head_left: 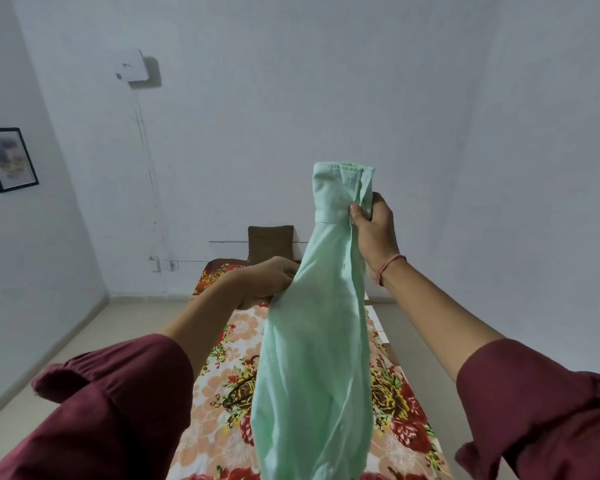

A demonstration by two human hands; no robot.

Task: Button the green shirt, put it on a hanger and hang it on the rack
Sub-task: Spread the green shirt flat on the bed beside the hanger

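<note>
Starting with the green shirt point(312, 341): held up in mid-air at dead centre, bunched into a long tube, collar end up around 1 o'clock, tail running off the frame at 6. Not lying on anything, just dangling above the floral bed point(222, 427).

Looks like the very start of the buttoning step, tbh. Can't tell whether any buttons are done up, with the front folded in on itself. Next move probably calls for opening the thing out, finding both front edges, then lining up the top button with its hole. Easier flat on the bed, maybe.

Right hand point(373, 226) raised high at 1 o'clock, pinching the cloth just under the collar, thumb in front, fingers curled behind. Left hand point(267, 280) lower, about 9 o'clock of the shirt, fingers curled into its left edge, gripping. Both arms stretched forward, maroon sleeves pushed up.

Further out: brown pillow point(270, 242) at 12, framed picture point(9, 159) at 9, white wall box point(130, 65) at 11. No hanger or rack anywhere in view.
</note>
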